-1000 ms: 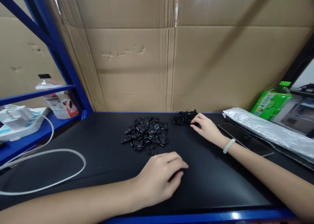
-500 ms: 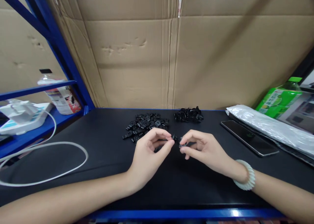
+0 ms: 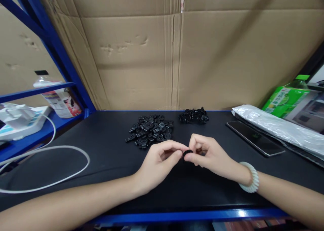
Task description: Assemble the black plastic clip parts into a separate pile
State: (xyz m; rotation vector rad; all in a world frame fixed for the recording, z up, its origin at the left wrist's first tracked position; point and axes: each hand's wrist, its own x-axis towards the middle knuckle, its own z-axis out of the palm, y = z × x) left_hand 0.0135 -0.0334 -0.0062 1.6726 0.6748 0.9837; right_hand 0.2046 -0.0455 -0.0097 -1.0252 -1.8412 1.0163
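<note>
Between my two hands is a small black round plastic part [image 3: 187,152], held over the front half of the black table. My left hand [image 3: 162,163] pinches it from the left with thumb and forefinger. From the right, thumb and bent forefinger of my right hand [image 3: 207,151] close on the same part. The fingers cover much of it, so its exact shape is hidden. Behind my left hand lies a pile of black plastic parts with round perforated ends [image 3: 150,130]. A smaller heap of black curved pieces [image 3: 193,116] sits farther back, to the right.
A phone [image 3: 254,138] and a silvery plastic packet [image 3: 278,130] lie at the right, near a green-labelled bottle [image 3: 286,96]. A white cable [image 3: 87,156] loops over the left side. Beyond it, a blue shelf carries a power strip [image 3: 27,123] and a bottle [image 3: 59,99].
My hands have come closer together, and the black piece between them now shows as a round part. My right forefinger has curled in against it. The view has shifted slightly.
</note>
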